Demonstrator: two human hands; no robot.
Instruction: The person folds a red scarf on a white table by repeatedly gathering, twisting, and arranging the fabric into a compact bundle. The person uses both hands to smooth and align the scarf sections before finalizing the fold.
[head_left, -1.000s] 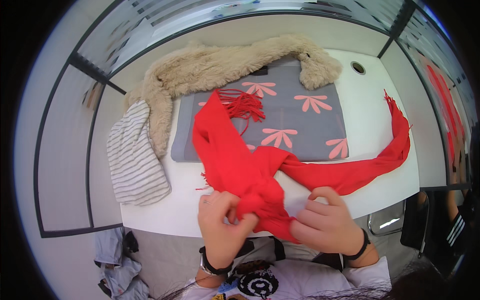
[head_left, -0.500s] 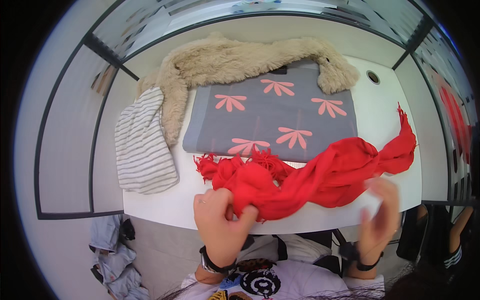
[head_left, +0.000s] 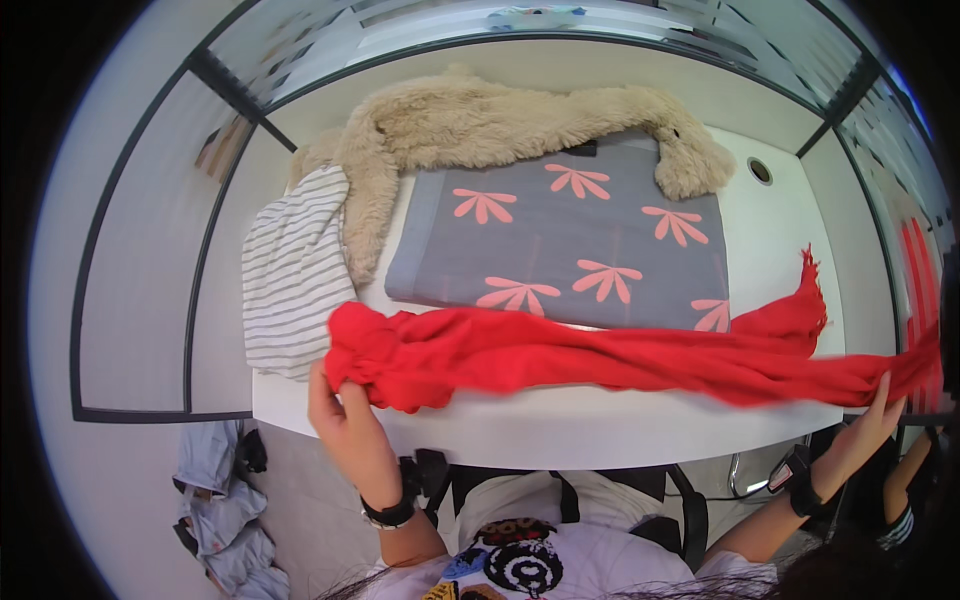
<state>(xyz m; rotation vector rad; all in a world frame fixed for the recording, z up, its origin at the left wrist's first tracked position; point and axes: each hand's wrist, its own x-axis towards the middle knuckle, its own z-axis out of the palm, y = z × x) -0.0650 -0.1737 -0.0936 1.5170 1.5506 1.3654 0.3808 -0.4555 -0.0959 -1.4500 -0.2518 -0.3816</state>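
A red fringed scarf (head_left: 600,357) stretches sideways along the front of the white desk. My left hand (head_left: 350,425) grips its bunched left end, near the striped cloth. Far to the right, past the desk's side edge, my right hand (head_left: 872,425) has its fingers closed on the other end. One fringed tail (head_left: 805,300) of the scarf lies on the desk at the right. Behind the scarf rests a folded grey cloth (head_left: 560,240) with pink leaf shapes. A fluffy beige scarf-like piece (head_left: 500,125) with an animal-like end lies across its back edge.
A white-and-grey striped cloth (head_left: 295,270) lies at the desk's left. Low panels border the white desk (head_left: 775,225), which has a round cable hole (head_left: 760,171) at the back right. Pale blue clothing (head_left: 225,510) is heaped beside the desk at the left. Someone's arm (head_left: 905,480) shows at the right.
My hands have moved apart, left hand leftward and right hand far to the right. The crumpled red scarf is now drawn out long between them.
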